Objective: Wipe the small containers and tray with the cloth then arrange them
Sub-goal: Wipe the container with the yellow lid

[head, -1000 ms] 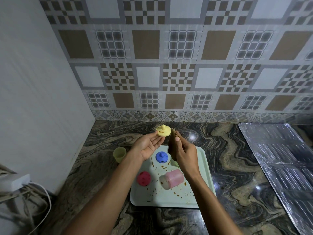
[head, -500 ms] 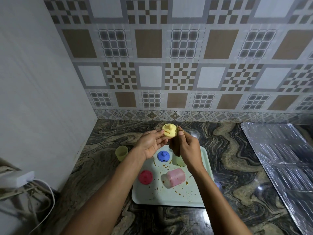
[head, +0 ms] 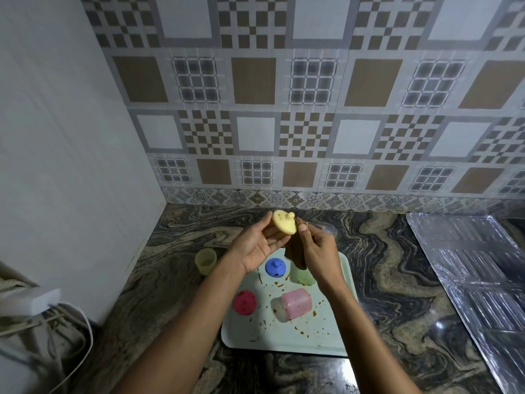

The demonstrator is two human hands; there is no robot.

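Note:
My left hand (head: 257, 245) holds a small yellow lid (head: 284, 222) at its fingertips above the far end of the tray. My right hand (head: 318, 251) grips a brown cloth (head: 295, 251) that hangs down from it, right beside the lid. Below them lies a pale green tray (head: 287, 336) spattered with brown stains. On it sit a blue lid (head: 274, 267), a red lid (head: 245, 302), a pink container (head: 295, 304) on its side and a green container (head: 305, 275) partly hidden by my right wrist.
A yellow-green cup (head: 206, 260) stands on the marble counter (head: 397, 280) left of the tray. A sheet of foil (head: 477, 280) covers the counter at the right. A white adapter with cables (head: 31, 304) sits at the left by the wall.
Both hands rose slightly together. The yellow lid has tilted in my left fingers, and the cloth in my right hand stays against it.

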